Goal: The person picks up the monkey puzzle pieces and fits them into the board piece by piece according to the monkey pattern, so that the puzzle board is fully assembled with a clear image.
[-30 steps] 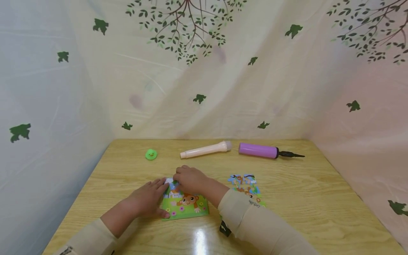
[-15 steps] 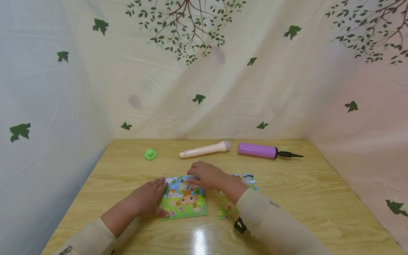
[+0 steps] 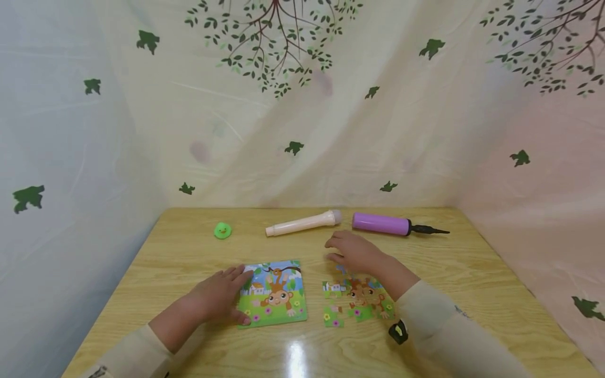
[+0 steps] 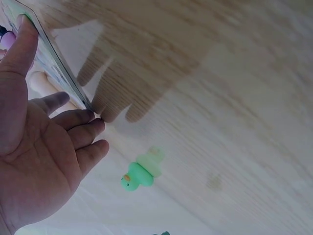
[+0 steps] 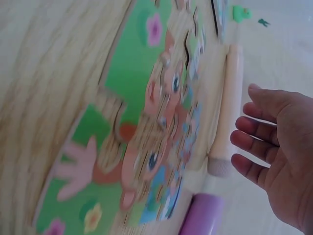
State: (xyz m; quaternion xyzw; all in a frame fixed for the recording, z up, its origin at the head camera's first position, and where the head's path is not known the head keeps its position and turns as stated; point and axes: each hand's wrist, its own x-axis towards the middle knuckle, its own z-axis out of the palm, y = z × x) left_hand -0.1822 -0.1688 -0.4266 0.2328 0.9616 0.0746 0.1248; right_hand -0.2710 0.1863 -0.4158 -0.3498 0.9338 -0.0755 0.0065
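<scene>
A square picture board (image 3: 271,291), showing a monkey hanging from a branch, lies on the table. My left hand (image 3: 218,294) rests at its left side, fingers extended; in the left wrist view, the thumb (image 4: 25,41) touches the board near one corner and fingertips reach its edge near another. To the right lie several separated jigsaw pieces (image 3: 361,314) with matching monkey artwork. Above their far side, my right hand (image 3: 356,253) hovers with loosely bent fingers and holds nothing. In the right wrist view, gaps show between the pieces (image 5: 129,73). My right hand and forearm hide some of them.
Along the table's (image 3: 189,336) back lie a green toy duck (image 3: 222,230), a pale pink toy microphone (image 3: 302,224) and a purple hand pump (image 3: 382,223) with a black nozzle. A printed cloth (image 3: 246,157) hangs behind and at both sides.
My right hand has moved right, from the picture board's upper part to above the loose jigsaw pieces, uncovering the board's picture. The left hand stays at the board's left side.
</scene>
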